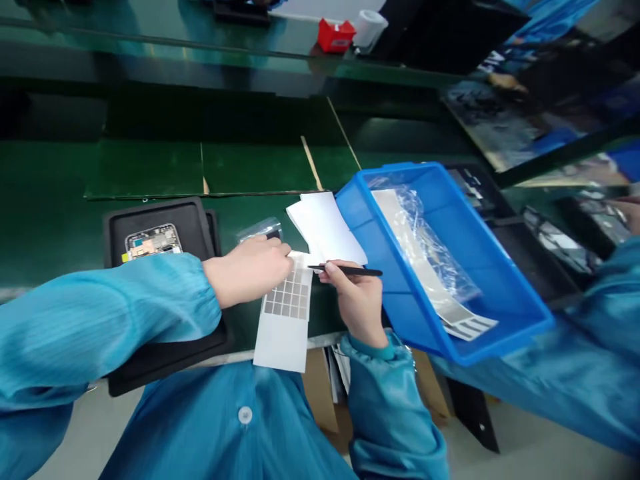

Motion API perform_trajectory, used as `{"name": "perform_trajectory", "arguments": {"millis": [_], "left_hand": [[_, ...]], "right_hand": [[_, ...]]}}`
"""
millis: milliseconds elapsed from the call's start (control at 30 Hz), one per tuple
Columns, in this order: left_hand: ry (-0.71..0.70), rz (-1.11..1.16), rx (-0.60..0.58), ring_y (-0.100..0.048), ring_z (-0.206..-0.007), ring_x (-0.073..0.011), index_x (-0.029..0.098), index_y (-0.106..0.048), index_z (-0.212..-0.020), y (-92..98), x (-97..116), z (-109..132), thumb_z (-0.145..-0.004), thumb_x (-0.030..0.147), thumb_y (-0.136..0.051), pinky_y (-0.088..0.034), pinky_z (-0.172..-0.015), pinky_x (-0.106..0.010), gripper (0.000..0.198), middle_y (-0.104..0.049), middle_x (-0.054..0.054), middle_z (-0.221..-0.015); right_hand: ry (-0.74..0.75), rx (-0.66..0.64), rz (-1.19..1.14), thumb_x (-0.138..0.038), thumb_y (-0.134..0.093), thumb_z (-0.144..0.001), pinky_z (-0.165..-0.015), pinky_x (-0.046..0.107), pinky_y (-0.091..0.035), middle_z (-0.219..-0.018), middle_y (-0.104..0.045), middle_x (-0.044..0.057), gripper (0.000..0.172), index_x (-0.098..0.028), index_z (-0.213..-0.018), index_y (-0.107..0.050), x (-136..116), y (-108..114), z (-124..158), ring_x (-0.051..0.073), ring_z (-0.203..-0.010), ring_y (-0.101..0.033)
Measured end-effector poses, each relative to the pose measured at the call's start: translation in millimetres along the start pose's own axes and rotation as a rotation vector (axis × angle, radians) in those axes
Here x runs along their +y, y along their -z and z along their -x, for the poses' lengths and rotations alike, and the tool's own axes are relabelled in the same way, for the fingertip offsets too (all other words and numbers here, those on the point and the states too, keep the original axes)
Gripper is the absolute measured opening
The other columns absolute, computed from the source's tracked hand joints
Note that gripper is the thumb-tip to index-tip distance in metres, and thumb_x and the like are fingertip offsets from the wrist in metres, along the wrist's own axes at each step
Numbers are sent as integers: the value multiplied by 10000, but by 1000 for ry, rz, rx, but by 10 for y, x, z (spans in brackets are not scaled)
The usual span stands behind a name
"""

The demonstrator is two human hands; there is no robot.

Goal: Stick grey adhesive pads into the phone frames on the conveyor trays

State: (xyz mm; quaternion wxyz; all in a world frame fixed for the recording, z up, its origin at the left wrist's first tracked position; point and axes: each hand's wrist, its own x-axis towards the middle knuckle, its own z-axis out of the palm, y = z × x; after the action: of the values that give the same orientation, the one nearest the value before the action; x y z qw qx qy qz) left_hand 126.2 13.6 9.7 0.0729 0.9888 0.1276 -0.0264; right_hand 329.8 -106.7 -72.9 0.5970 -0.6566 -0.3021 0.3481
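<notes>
A white backing sheet with rows of grey square stickers (286, 300) lies at the table's front edge, its lower end hanging over. My left hand (253, 269) is closed at the sheet's upper left; whatever its fingers pinch is hidden. In my right hand (357, 293) are black tweezers (357, 271), held level with the tip pointing left over the sheet's upper right. A small clear plastic bag (261, 229) with something dark in it lies just behind my left hand. Behind the sheet are white papers (327, 227).
Left, black trays (195, 217) hold a phone with its circuitry exposed (153, 241), partly behind my sleeve. At right a blue bin (400, 293) contains sticker strips (417, 257) and plastic bags. A co-worker's sleeve (600, 360) reaches in beyond it. A red box (335, 36) stands at the back.
</notes>
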Motion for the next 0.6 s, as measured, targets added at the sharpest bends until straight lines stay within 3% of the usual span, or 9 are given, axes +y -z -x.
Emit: {"name": "perform_trajectory", "arguments": {"millis": [100,233,367,600], "left_hand": [[5,-11,-44,-641,-970,-255,110,-657,-1086,-113,54,-215,-960,140,-477,-438,-766,-365,222,-651,-132,-1127],[13,-73,-120,-629,-1004,-290,158,-605,-1243,-238,132,-263,-931,309,-609,-421,-765,-370,347,-625,-138,-1181],[-10,-140,-133,-609,-1024,-293,162,-605,-1245,-343,189,-218,-904,331,-661,-389,-763,-361,384,-619,-148,-1166],[-4,-162,-128,-597,-999,-293,109,-600,-1233,-391,186,-234,-888,372,-688,-377,-754,-362,442,-612,-156,-1138]], "right_hand": [[76,-40,43,-332,-838,-758,-682,294,-592,-749,-741,16,165,-204,-832,-766,8,78,-8,150,-653,-693],[139,-138,208,-342,-818,-775,-717,338,-599,-818,-764,34,150,-212,-833,-769,31,177,2,195,-730,-719],[215,-222,344,-342,-795,-793,-773,378,-609,-852,-785,51,136,-216,-839,-772,102,214,39,234,-807,-738],[279,-274,365,-344,-789,-805,-829,405,-630,-905,-800,48,135,-232,-881,-789,104,166,58,252,-837,-757]]}}
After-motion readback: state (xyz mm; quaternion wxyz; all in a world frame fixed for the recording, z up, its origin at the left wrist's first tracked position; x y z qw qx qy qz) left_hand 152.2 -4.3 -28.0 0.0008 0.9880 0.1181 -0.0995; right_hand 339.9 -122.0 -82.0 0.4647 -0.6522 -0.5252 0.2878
